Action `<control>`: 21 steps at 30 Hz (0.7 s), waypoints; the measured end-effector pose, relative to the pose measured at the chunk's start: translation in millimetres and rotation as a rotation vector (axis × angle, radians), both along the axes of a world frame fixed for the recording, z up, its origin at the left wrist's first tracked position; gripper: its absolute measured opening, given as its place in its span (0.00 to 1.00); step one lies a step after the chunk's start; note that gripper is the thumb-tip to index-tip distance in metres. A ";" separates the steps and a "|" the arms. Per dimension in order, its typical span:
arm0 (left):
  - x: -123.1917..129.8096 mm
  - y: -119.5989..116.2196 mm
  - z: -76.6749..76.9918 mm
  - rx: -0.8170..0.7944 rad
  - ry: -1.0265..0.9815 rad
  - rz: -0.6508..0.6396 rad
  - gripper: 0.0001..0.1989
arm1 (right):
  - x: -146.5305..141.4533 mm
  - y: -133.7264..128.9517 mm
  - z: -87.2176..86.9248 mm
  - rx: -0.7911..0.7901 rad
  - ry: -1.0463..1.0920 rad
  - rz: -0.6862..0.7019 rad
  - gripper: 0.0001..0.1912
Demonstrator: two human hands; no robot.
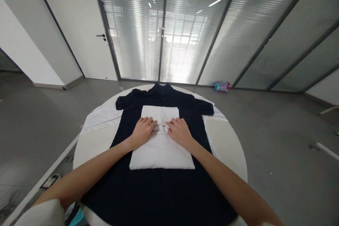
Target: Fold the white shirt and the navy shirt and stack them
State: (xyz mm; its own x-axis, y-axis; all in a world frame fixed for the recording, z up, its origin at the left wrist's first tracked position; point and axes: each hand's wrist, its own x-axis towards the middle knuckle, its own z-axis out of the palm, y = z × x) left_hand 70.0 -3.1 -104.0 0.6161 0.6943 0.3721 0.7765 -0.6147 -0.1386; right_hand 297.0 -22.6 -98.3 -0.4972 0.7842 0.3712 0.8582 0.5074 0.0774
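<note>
We have our left hand and right hand, fingers bent, on one folded white garment, frame centre; pinching, we cannot tell. Beneath: one dark shirt, one round table. Upper left: one door.

1. How the fingers of the left hand and right hand grip the folded white cloth is too small to tell.
2. That cloth hides the middle of the dark shirt, whose hem is cut off by the bottom edge.
3. The dark shirt covers most of another white cloth and the near rim of the counter.
4. A teal item, lower left, is cut off.
5. The striped bundle is too blurred to identify.
6. A white bar leaves the right edge.
</note>
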 end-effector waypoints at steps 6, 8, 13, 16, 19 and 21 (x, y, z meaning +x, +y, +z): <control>-3.6 14.4 0.3 -0.013 -0.074 -0.106 0.12 | -18.3 19.6 21.3 -0.057 0.194 -0.050 0.20; -4.4 14.3 -0.5 -0.006 -0.075 -0.126 0.13 | -26.5 35.4 21.5 -0.076 0.182 -0.061 0.24; -2.7 14.2 8.6 -0.107 -0.093 -0.097 0.09 | -36.9 63.0 -3.1 -0.215 0.102 -0.149 0.35; 3.8 29.1 17.5 -0.172 -0.180 -0.019 0.14 | -37.4 65.3 -16.9 -0.261 0.095 -0.163 0.35; 11.6 53.5 13.4 -0.138 -0.273 0.011 0.18 | -37.4 65.3 -20.7 -0.266 0.095 -0.168 0.34; 14.0 68.1 1.2 -0.143 -0.276 0.029 0.21 | -36.2 66.6 -20.0 -0.292 0.099 -0.171 0.34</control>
